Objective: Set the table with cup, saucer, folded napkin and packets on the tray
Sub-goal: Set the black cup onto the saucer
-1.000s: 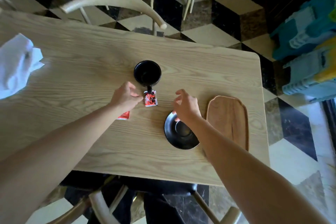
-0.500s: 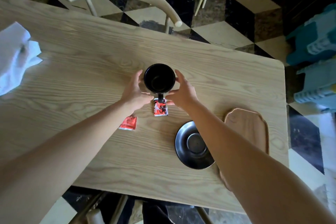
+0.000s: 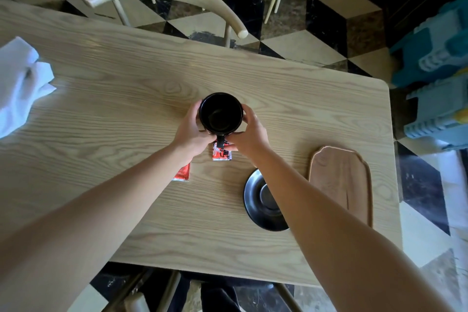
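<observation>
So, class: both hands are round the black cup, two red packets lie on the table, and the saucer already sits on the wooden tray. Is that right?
Not quite. The head view shows the saucer on the bare table, left of the wooden tray, which holds nothing. The rest stands: left hand and right hand hold the black cup, and two packets lie on the table.

Two bare forearms enter from the near edge, one from the near left and one from the near right, with no sleeve, watch, ring or bracelet showing on either. The bare left hand (image 3: 190,132) and bare right hand (image 3: 250,134) wear no gloves.
</observation>
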The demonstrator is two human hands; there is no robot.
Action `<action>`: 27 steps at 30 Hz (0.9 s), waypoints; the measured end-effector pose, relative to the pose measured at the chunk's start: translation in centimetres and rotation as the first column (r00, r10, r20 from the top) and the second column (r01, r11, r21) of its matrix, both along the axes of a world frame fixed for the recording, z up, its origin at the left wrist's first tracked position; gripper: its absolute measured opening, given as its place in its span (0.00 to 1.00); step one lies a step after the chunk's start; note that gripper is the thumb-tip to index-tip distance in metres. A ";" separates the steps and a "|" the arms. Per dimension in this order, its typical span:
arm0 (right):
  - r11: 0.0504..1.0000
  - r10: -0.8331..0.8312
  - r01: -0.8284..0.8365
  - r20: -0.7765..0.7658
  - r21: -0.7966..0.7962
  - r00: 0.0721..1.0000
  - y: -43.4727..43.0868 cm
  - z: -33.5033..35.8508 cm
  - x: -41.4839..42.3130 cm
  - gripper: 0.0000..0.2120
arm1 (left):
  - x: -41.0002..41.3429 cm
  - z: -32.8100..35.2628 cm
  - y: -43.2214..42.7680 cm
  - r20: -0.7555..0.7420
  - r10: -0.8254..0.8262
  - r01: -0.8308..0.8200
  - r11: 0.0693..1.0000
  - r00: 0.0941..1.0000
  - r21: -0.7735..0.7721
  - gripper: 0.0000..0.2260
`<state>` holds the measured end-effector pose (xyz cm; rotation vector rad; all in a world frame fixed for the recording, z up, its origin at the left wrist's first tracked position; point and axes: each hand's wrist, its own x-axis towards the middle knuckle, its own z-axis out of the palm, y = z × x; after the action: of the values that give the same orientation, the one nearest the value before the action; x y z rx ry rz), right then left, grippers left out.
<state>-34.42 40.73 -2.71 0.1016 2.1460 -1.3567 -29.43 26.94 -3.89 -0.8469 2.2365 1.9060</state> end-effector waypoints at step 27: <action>0.990 -0.128 0.122 -0.103 -0.066 0.986 12.7 12.1 7.6 0.40 | 5.0 12.2 10.3 -0.030 -0.194 0.194 0.981 0.981 0.006 0.41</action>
<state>-26.85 53.42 9.35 0.1455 2.2177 -1.5277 -24.44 37.28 8.26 -0.5782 2.2320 1.8494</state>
